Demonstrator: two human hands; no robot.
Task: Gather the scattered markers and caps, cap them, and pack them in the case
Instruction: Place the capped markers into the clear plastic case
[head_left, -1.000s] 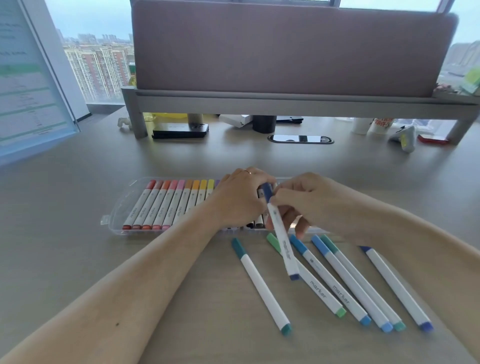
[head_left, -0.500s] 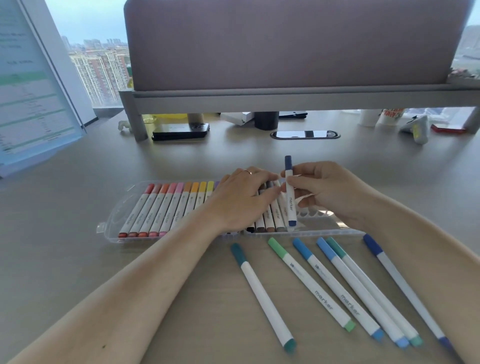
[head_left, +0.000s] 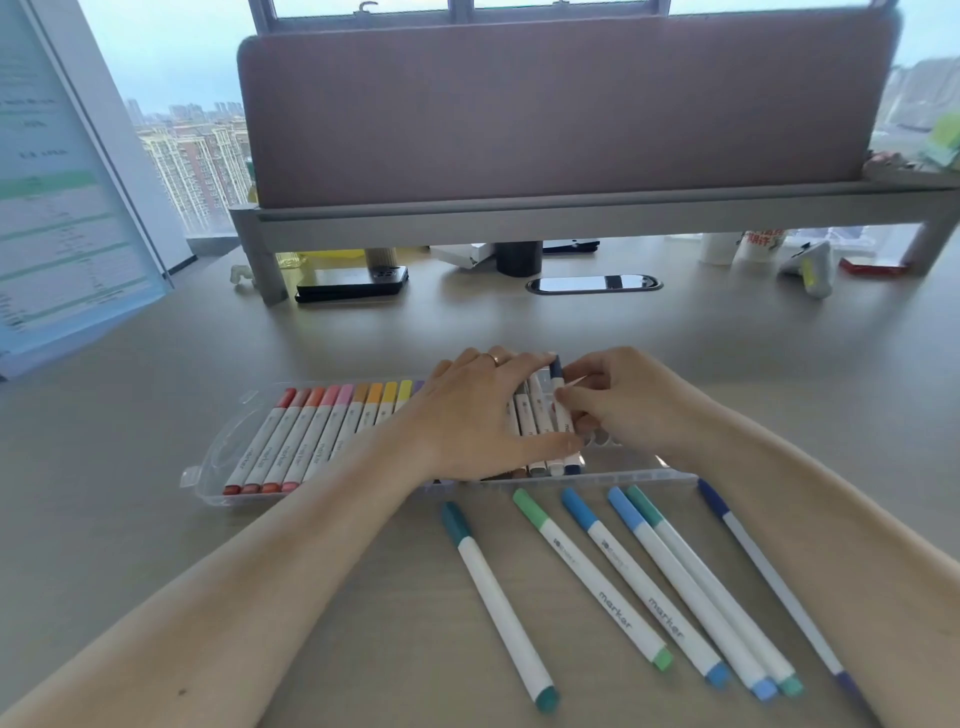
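Navy marker (head_left: 557, 387), centre frame: at the right end of the row in the clear case (head_left: 218, 462), pinched by the curled fingers of the right hand (head_left: 623, 405). Left hand (head_left: 478, 415): fingers straight, close together, laid over the cased markers (head_left: 311, 441). Six capped markers (head_left: 597, 577): loose on the desk (head_left: 156, 545), lower centre, just below the case.

Left of case: bare tan surface (head_left: 104, 467) between the clear plastic marker case (head_left: 228, 441) and the leaning blue-and-white printed board (head_left: 67, 208).
Over case: left hand (head_left: 478, 415) lies flat across the middle rows; right hand (head_left: 623, 405), pinching a dark-blue-capped white marker (head_left: 556, 370), covers the slots just beside it.
Front of case: six loose white-barrelled markers (head_left: 597, 584) fan across the near surface with narrow gaps.
Behind case: open strip up to the grey raised shelf (head_left: 571, 215); black phone (head_left: 353, 283) beneath it.
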